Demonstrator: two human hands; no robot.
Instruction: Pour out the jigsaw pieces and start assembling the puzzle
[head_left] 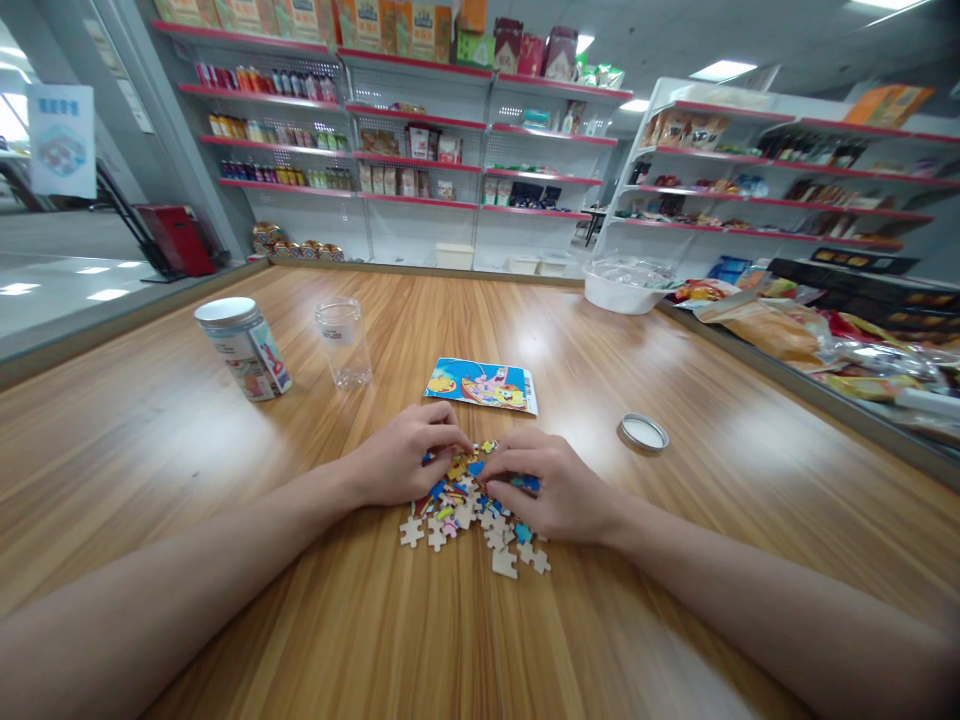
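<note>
A loose heap of jigsaw puzzle pieces (465, 512) lies on the wooden table, some colored side up and others showing bare wood. My left hand (409, 452) reaches into the heap's far left side, fingers bent and thumb drawn in around a puzzle piece. From the right, my right hand (551, 485) has its thumb and index finger nearly together at a puzzle piece; its palm partly covers blue pieces. Just beyond both hands, a picture card (482, 386) with bright cartoon figures on blue lies flat.
At the back left stand a printed canister (244, 350) with a white lid and a clear jar (343, 343). A round metal-rimmed lid (643, 433) lies to the right. Farther back are a white bowl (622, 290), packaged snacks (795, 335) and stocked shelves (420, 160).
</note>
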